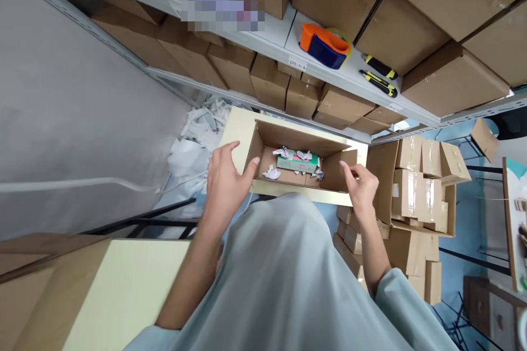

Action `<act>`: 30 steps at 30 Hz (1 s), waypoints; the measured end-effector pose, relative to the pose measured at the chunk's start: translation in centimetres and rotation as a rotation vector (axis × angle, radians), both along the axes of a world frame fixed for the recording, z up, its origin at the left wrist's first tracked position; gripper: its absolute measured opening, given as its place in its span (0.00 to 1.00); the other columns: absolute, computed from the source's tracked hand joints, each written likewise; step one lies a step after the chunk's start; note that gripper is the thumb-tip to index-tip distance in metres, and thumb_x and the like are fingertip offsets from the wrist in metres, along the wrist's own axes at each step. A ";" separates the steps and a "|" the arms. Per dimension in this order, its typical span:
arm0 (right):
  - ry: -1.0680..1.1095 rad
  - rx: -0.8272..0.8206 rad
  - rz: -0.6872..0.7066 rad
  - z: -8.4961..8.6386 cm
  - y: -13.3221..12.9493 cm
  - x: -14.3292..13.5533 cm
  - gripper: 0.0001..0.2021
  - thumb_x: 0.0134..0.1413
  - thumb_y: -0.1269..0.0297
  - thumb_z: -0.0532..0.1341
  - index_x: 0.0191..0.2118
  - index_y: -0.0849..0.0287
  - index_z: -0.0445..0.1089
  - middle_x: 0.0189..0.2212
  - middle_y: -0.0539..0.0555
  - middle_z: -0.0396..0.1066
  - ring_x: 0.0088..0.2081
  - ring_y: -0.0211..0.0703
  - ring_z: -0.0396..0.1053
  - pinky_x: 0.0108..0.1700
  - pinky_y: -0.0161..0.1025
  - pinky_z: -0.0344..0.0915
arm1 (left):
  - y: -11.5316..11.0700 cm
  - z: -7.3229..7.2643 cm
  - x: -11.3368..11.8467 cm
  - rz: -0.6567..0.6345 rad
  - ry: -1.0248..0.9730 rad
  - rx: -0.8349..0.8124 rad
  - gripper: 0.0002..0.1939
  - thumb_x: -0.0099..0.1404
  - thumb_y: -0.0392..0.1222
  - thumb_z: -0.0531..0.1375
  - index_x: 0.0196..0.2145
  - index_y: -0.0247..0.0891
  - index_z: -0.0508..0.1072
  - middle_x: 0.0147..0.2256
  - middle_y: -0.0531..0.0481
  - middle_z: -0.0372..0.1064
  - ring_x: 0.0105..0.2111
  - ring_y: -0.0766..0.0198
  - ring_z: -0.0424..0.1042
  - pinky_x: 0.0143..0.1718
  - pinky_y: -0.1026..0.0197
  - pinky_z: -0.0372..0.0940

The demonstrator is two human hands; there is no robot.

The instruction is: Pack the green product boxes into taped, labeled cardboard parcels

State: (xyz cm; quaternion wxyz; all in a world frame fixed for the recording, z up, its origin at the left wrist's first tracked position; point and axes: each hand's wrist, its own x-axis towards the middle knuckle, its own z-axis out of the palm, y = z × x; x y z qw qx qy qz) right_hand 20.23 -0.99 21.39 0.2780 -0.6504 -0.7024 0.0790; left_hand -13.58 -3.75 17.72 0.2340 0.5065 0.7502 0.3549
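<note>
An open cardboard box (pixel 302 134) stands on a pale yellow tabletop (pixel 239 123) in front of me. Inside lies a green and white carton (pixel 297 163), with crumpled white paper (pixel 272 173) on and around it. My left hand (pixel 225 181) is open at the box's left end, thumb and fingers spread, the thumb tip over the near left corner. At the right end is my right hand (pixel 361 185), its thumb stretched out by the wall and its other fingers loosely curled, apart from the thumb. Nothing shows in either hand; whether they touch the box is unclear.
Shelves of cardboard boxes (pixel 269 79) rise behind the table. On the shelf edge lie an orange and blue tape dispenser (pixel 325 46) and two box cutters (pixel 379 83). White paper scraps (pixel 206 126) heap up at left; stacked cartons (pixel 411 192) stand at right.
</note>
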 end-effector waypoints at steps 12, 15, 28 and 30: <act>0.272 -0.414 -0.079 -5.1 3.7 -0.3 0.23 0.69 0.43 0.61 0.56 0.56 0.74 0.43 0.58 0.84 0.35 0.49 0.80 0.42 0.46 0.78 | -1.2 -3.0 -0.1 -0.347 0.086 -0.132 0.24 0.75 0.52 0.54 0.59 0.40 0.80 0.56 0.37 0.79 0.55 0.43 0.80 0.61 0.44 0.73; 0.344 -0.529 -0.038 -7.1 4.2 -1.7 0.21 0.69 0.45 0.62 0.56 0.55 0.72 0.44 0.59 0.85 0.40 0.54 0.83 0.42 0.47 0.79 | -0.6 -3.5 -0.3 -0.501 0.063 -0.186 0.24 0.76 0.55 0.52 0.49 0.43 0.85 0.59 0.40 0.81 0.60 0.43 0.78 0.65 0.43 0.72; 0.326 -0.268 -0.155 -5.6 1.2 0.7 0.27 0.73 0.34 0.54 0.55 0.54 0.72 0.52 0.63 0.75 0.52 0.57 0.78 0.53 0.52 0.77 | 3.7 -6.2 0.3 -0.243 0.243 -0.005 0.56 0.69 0.68 0.67 0.78 0.28 0.53 0.74 0.15 0.55 0.73 0.26 0.64 0.67 0.36 0.67; 0.186 -0.198 -0.142 -6.2 0.9 0.8 0.27 0.73 0.34 0.54 0.44 0.54 0.74 0.53 0.64 0.72 0.57 0.60 0.74 0.59 0.56 0.73 | 4.4 -6.9 0.4 -0.268 0.217 0.052 0.42 0.70 0.63 0.68 0.70 0.34 0.67 0.76 0.21 0.53 0.77 0.28 0.55 0.72 0.33 0.61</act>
